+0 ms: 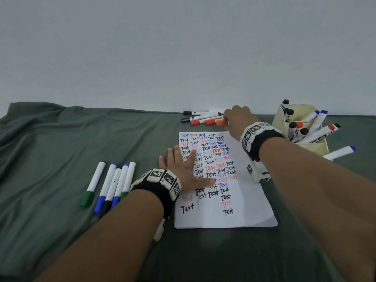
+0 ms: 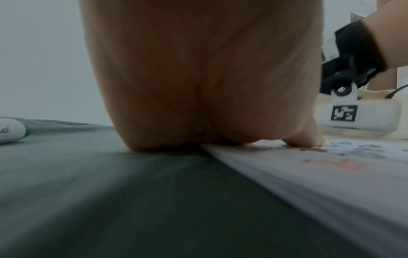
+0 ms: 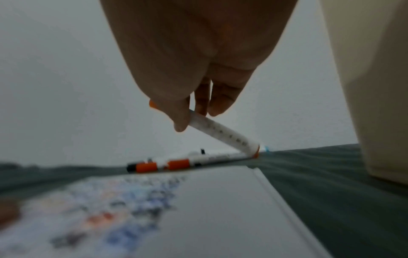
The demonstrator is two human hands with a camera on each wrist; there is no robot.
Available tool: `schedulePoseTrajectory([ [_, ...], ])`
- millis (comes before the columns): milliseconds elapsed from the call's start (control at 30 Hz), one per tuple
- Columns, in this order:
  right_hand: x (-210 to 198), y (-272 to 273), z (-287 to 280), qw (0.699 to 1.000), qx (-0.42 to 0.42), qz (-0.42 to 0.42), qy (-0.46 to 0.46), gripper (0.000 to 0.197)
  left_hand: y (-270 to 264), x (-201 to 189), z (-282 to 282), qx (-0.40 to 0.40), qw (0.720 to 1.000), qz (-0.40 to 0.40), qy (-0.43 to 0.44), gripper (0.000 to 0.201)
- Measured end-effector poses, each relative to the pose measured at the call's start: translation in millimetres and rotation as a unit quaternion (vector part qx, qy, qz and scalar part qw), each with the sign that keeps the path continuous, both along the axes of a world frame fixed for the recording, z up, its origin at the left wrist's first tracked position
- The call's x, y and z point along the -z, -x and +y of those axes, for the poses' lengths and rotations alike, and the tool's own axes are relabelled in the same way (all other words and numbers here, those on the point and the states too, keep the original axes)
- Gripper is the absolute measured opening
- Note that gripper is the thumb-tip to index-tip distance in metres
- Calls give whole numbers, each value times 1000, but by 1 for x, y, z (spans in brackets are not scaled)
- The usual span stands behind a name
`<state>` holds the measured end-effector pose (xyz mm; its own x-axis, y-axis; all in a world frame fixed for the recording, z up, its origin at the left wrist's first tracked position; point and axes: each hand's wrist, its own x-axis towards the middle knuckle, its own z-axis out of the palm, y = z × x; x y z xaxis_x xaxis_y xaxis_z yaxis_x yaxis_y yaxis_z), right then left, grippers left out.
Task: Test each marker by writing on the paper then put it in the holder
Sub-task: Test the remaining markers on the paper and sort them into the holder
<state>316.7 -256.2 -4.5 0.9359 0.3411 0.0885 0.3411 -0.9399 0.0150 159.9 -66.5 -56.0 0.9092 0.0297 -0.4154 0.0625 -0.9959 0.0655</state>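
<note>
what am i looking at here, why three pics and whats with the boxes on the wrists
No machine here: a person works with bare hands, wearing a head camera and one boxed camera on each wrist.

The head view looks down on a green cloth. The left hand lies flat on the paper, which is covered in the written word "Test"; the left wrist view shows that palm from below.

The right hand pinches an orange-capped marker; the right wrist view shows one end lifted, the other low by the far pile of markers.

Five more markers lie at left. The beige holder at right holds others.
</note>
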Motion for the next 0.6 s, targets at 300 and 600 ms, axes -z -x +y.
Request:
schedulePoseTrajectory([
  [300, -44, 73, -4, 928, 34, 36, -370, 12, -3, 0, 0, -10, 1000, 1, -4, 121],
  [600, 3, 111, -38, 651, 198, 208, -702, 29, -5, 2, 4, -13, 1000, 2, -4, 126],
])
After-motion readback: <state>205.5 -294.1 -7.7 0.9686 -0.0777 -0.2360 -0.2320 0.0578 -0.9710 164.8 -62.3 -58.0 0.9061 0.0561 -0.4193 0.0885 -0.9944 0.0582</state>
